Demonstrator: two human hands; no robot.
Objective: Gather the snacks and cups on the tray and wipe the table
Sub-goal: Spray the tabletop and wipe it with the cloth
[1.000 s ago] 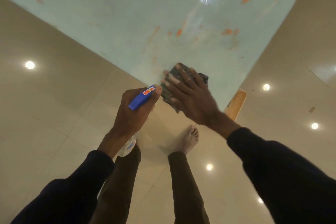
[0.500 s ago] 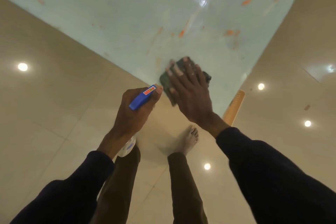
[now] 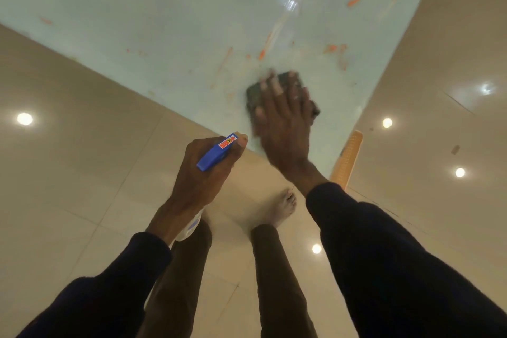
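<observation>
— What is seen to have changed in the head view?

— The cloth (image 3: 253, 96) has been pushed farther onto the bench (image 3: 164, 22), away from the near corner and closer to the orange smears (image 3: 262, 53). The right hand (image 3: 282, 123) is blurred by motion. The spray bottle (image 3: 216, 152) is found where it was half a second ago.

— How is the right hand held?

— It is laid flat on the cloth, with the fingers straight and spread, so the cloth is pressed against the bench top rather than gripped. The dark sleeve (image 3: 384, 255) is stretched forward from the lower right.

— And the left hand (image 3: 203, 175)?

— It is held off the bench, just beside the near corner and over the floor (image 3: 68, 173). The bottle's blue head is gripped by curled fingers, and the thumb is laid along its top. The clear body is mostly hidden below the wrist.
</observation>
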